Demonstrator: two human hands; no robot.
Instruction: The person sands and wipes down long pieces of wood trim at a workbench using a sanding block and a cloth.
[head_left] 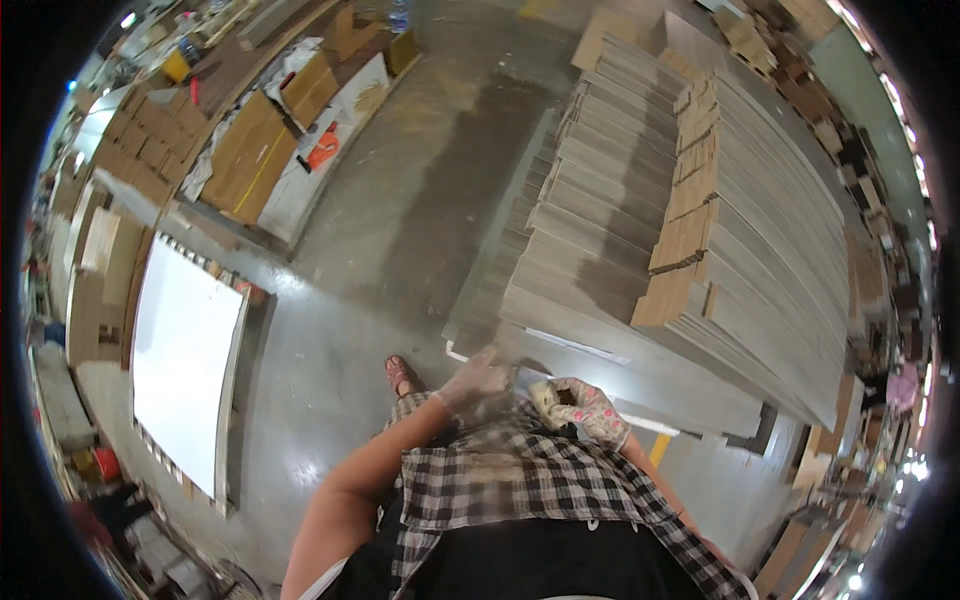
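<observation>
My left hand (478, 380), in a thin pale glove, is raised in front of my waist with its fingers closed. What they hold, if anything, is blurred. My right hand (592, 412) wears a white glove with pink spots and curls around a small pale yellowish object (545, 397), whose kind I cannot make out. A thin whitish smear lies between the two hands, too blurred to name. Both hands are above my black-and-white checked apron (500, 485), close to the near end of a stack of grey boards (575, 345).
More long grey panels (770, 230) lean in a row at the right, with brown cardboard pieces (680, 235) along their edges. A white-topped pallet (188, 355) stands at the left. Beyond it is a workbench with cardboard (245, 160). Grey floor (340, 270) runs between them.
</observation>
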